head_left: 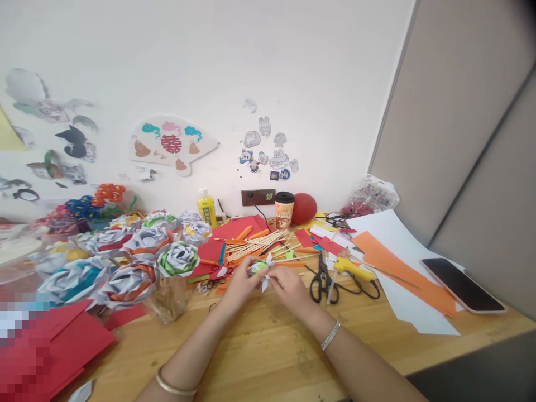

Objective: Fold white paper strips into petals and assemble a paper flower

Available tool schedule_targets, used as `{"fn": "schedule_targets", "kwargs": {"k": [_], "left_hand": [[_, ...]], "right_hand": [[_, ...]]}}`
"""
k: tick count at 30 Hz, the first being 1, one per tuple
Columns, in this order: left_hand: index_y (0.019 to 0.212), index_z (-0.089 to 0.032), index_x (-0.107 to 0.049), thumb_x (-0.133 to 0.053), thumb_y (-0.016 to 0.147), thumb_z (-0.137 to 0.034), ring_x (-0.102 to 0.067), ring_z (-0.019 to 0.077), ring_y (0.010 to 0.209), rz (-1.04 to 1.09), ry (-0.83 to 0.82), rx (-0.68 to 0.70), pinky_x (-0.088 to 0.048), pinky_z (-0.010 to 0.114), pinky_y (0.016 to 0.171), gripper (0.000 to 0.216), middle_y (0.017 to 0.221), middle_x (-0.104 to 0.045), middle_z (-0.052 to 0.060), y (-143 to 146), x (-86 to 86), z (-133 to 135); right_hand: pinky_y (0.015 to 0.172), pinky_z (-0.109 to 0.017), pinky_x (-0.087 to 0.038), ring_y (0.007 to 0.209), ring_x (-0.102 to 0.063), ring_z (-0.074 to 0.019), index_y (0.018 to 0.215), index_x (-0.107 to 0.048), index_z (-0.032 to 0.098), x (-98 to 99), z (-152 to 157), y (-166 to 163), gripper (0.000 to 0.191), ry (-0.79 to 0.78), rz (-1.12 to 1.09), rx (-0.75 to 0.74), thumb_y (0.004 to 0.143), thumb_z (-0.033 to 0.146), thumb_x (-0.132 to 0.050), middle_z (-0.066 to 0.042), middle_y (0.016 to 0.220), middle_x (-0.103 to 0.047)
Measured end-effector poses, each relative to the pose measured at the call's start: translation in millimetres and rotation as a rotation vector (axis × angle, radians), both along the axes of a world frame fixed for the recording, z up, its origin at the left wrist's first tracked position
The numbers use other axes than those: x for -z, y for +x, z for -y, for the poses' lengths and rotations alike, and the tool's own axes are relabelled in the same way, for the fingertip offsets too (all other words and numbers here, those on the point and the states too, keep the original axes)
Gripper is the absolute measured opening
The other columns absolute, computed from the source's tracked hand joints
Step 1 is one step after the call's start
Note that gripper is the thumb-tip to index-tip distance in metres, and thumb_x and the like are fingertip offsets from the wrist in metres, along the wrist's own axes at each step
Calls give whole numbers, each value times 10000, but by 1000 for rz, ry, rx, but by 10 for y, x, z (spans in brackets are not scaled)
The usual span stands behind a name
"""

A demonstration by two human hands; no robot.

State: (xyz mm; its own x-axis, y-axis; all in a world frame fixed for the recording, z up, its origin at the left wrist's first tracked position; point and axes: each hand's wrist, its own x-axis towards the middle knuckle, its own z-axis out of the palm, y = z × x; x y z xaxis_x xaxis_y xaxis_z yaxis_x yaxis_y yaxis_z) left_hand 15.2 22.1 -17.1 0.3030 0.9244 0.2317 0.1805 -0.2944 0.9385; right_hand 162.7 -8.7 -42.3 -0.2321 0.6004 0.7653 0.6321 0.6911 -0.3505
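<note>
Both my hands meet over the middle of the wooden table [268, 346]. My left hand [240, 285] and my right hand [291, 287] pinch a small folded paper flower [262, 269], white with green inside, held just above the tabletop. Fingers of both hands are closed on it. A bracelet sits on each wrist. Just behind the hands lies a pile of thin wooden sticks [255, 244] on red paper sheets [234, 231].
Several finished paper roses [138, 251] crowd the left. Black scissors [321, 279] and a yellow glue gun [354, 269] lie right of my hands. Orange and white paper [397, 262] and a phone [463, 285] are at the right edge. A cup [284, 210], red ball [304, 208] and yellow bottle [206, 207] stand by the wall.
</note>
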Motion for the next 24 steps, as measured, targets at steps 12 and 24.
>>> {"fn": "schedule_targets", "kwargs": {"k": [12,24], "left_hand": [[928,-168,-510,-533,737,-416,-547,131,594,5,71,14,-481,254,507,314,807,-567,16,-9,3,-5],[1002,-201,-597,-609,688,-295,-558,234,922,-161,318,-48,-453,352,785,328,1027,-616,91,-113,-60,-42]], "right_hand": [[700,-298,-454,763,-562,-169,839,-574,188,11,6,32,190,1,-73,-65,873,190,-387,-60,788,-610],[629,-257,-474,686,-588,-140,1008,-501,199,-52,-2,17,240,-256,-405,-121,788,279,-552,-24,803,-615]]}}
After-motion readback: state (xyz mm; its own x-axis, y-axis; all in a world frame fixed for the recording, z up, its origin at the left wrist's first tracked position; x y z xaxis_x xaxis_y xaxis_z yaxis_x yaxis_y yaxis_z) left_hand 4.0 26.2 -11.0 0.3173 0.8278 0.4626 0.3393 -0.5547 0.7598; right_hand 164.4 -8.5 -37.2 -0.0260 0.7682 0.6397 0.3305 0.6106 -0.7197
